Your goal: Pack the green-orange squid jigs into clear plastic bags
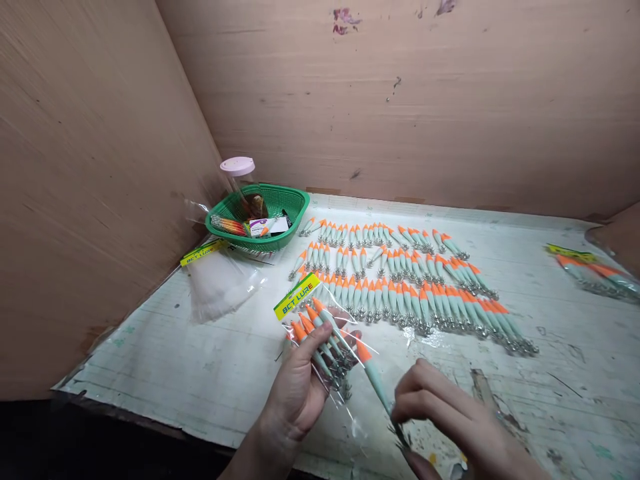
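1. The fingers [425,402] of the right hand [463,423] curl in close to the thumb, pinching one loose lure [376,380] near its hook end.
2. The left hand [300,387] has its thumb pressed down on a clear bag [297,298] with a yellow top, with more lures in it.
3. The loose lure leans above the near side of the bench [165,373], orange tip up by the left fingertips. I can't tell if the tip touches the bag.
4. Three rows of lures [400,297] lie across the middle of the bench, reaching back toward the far edge.
5. Flat clear bags [220,287] lie near the left edge. A green basket [303,208] sits toward the far left corner, and a filled bag [603,270] lies by the right edge.
6. I think a light pinch is best here, because the hooks look sharp and could poke skin or snag the plastic. A flat, steady bag and lures all pointing the same way should help stop tangles.
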A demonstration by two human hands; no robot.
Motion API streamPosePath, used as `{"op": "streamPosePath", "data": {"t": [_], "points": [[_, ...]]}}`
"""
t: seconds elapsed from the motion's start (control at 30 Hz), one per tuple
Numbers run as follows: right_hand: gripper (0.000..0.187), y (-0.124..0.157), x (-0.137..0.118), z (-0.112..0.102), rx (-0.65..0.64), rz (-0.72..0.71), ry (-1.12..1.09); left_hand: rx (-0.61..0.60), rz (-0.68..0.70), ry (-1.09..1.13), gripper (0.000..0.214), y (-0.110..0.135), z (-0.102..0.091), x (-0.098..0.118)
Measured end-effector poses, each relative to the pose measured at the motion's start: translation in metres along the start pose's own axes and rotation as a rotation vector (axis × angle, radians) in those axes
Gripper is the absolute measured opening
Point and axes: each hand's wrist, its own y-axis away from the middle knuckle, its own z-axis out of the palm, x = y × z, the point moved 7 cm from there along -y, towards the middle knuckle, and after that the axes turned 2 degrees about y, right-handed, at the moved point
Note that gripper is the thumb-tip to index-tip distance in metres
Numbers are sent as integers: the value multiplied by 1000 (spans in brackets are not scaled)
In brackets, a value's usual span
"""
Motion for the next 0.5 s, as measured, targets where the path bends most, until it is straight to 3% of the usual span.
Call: {"op": "streamPosePath", "data": {"t": [0.13, 0.23, 0.5], "points": [[28, 0, 2, -1, 226, -78, 192, 34, 18, 11, 26, 3, 1, -1], [27, 5, 2, -1, 354, -93, 232, 66, 27, 21, 26, 4, 2, 0], [33, 18, 3, -5, 415, -72, 279, 40, 6, -60, 26, 2, 1, -7]]}}
